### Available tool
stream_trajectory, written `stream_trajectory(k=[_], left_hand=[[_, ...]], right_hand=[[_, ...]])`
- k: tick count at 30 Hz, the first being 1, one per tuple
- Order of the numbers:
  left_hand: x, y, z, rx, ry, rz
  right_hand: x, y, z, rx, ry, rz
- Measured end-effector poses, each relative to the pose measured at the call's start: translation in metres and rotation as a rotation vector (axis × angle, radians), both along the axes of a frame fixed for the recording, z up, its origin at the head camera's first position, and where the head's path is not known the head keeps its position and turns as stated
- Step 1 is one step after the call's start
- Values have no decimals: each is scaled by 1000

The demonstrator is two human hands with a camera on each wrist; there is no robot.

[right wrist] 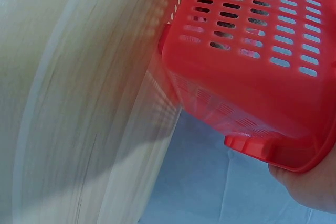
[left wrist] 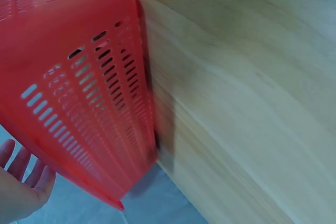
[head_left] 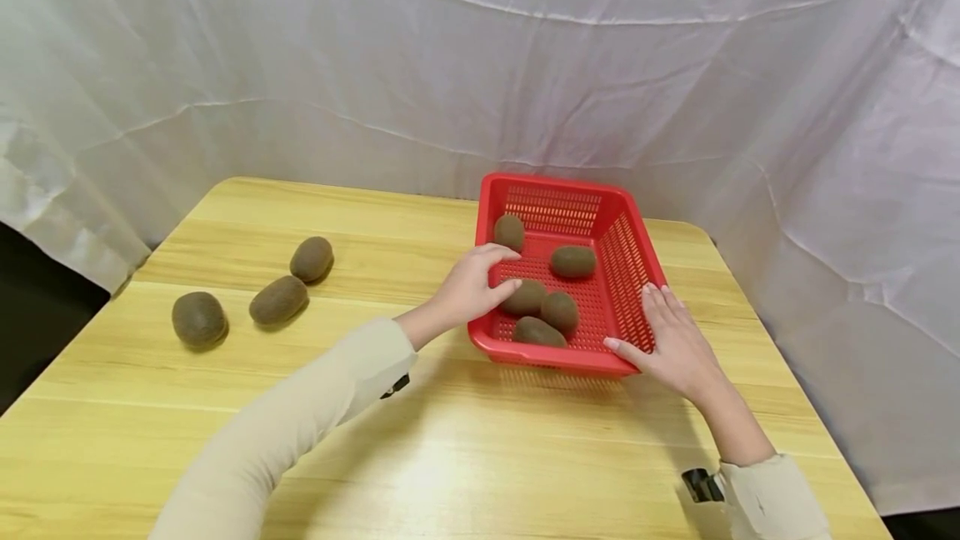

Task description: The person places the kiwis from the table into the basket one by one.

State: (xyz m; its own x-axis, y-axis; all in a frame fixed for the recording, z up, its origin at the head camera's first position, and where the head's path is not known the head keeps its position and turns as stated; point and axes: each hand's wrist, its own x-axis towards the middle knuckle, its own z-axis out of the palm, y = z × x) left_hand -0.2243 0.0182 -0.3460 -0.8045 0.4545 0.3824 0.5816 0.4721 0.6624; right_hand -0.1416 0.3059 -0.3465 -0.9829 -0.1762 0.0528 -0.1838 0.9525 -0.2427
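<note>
A red plastic basket with slotted walls holds several brown kiwis. My left hand is over the basket's left rim, fingers loosely bent and thumb spread, with nothing seen in its grasp. Its thumb tip overlaps a kiwi in the head view. In the left wrist view the fingers show beside the rim. My right hand rests at the front right corner, fingers straight along the right rim and thumb over the front rim. Part of this hand shows at the rim in the right wrist view.
Three more kiwis lie on the wooden table at the left: one nearer the edge, one in the middle and one farther back. A pale cloth curtain hangs behind the table and along its sides.
</note>
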Motion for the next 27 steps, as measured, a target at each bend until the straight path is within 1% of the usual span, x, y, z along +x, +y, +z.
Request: stream_trajectory(k=[7, 10, 17, 23, 27], left_hand=[[2, -12, -5, 47, 2, 31], [3, -18, -7, 63, -12, 52], [4, -31, -12, 68, -40, 97], [5, -43, -16, 71, -43, 111], [5, -50, -20, 67, -29, 114]], right_hand=[[0, 1, 0, 2, -3, 0], [0, 1, 0, 1, 0, 1], [1, 1, 0, 1, 5, 0], [0, 1, -1, 4, 7, 2], [0, 1, -1, 4, 9, 5]])
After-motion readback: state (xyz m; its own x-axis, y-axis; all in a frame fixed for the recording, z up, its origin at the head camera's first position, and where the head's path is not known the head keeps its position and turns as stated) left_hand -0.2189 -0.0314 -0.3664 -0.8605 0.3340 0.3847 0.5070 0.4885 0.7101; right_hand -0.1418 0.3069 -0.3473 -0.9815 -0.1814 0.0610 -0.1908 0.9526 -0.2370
